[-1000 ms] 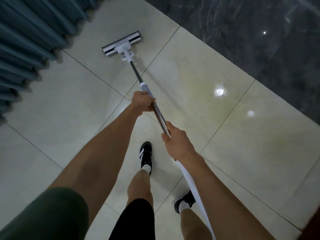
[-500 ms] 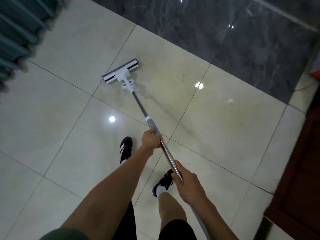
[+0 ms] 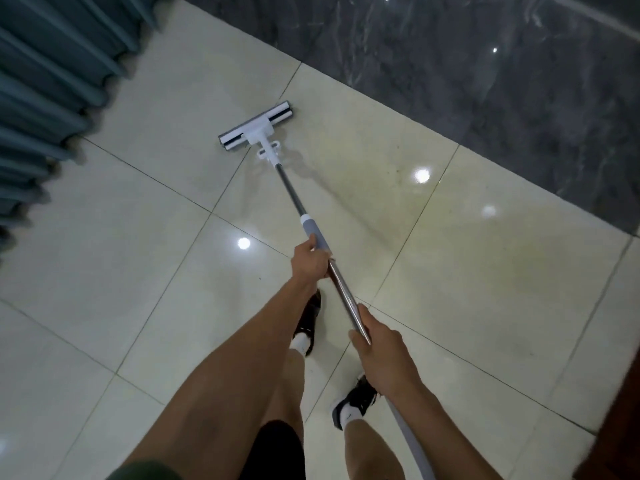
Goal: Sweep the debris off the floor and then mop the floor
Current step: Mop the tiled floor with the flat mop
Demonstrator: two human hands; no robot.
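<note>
- The floor point(image 3: 104, 258) of pale glossy tiles is filling most of the view, with a band of dark marbled tiles point(image 3: 467, 71) running across the upper right and ceiling lights glinting off both.
- Teal curtains point(image 3: 45, 84) are hanging in folds at the upper left, their hems brushing the pale tiles, well apart from the mop head.
- The mop point(image 3: 292, 199) is lying with its long axis slanting from the person at lower right up to the upper left, its pole leading to the head ahead of the person.
- The mop head point(image 3: 255, 126) is sitting flat on the pale tiles, crosswise to the pole, near the edge of the dark band.
- A strip of dark wood point(image 3: 620, 410) is showing at the right edge.
- The right hand point(image 3: 379, 344) is gripping the shiny metal part of the pole nearer the body, fingers wrapped round it.
- The left hand point(image 3: 309, 262) is clasping the pole further down, at the lower end of its grey sleeve.
- Two dark shoes point(image 3: 311, 315) with white socks are standing on the tiles below the hands, one on each side of the pole.
</note>
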